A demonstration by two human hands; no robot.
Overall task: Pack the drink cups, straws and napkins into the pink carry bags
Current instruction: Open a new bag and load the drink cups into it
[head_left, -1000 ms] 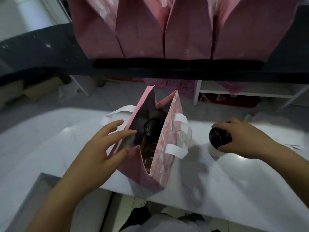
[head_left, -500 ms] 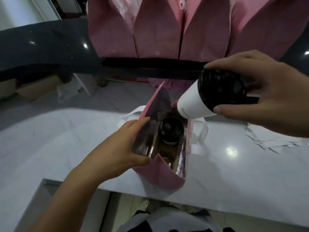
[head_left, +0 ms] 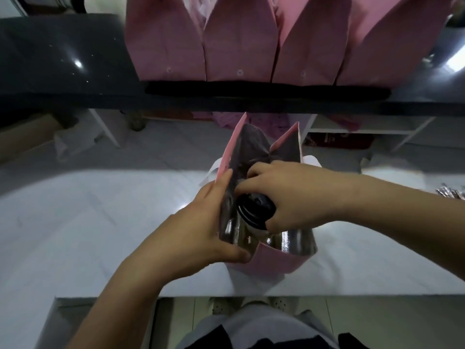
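Fingers [head_left: 261, 168] of the right hand [head_left: 299, 197] are curled round the top of a drink cup [head_left: 253, 230], clamped on its black lid [head_left: 254, 210], with the thumb on the lid's near edge. The cup is upright inside the open pink carry bag [head_left: 271, 263], at centre frame, its lid below the bag's rim; the bottom of the cup is hidden, so contact with the bag floor cannot be judged.

Fingers [head_left: 221, 183] of the left hand [head_left: 198, 230] lie along the outside of the bag's left wall, while the thumb presses the near left corner; together they pinch that wall and hold the mouth apart. The bag's silver lining [head_left: 297, 240] shows along the near inner wall. A white handle [head_left: 312, 159] hangs outside the right wall.

The bag stands on the white tabletop [head_left: 75, 222]. Across the top of the frame, a row of pink carry bags [head_left: 241, 46] stands side by side on a raised black tabletop [head_left: 63, 59]. At the right edge lie silvery wrapped items [head_left: 450, 193], too small to identify.
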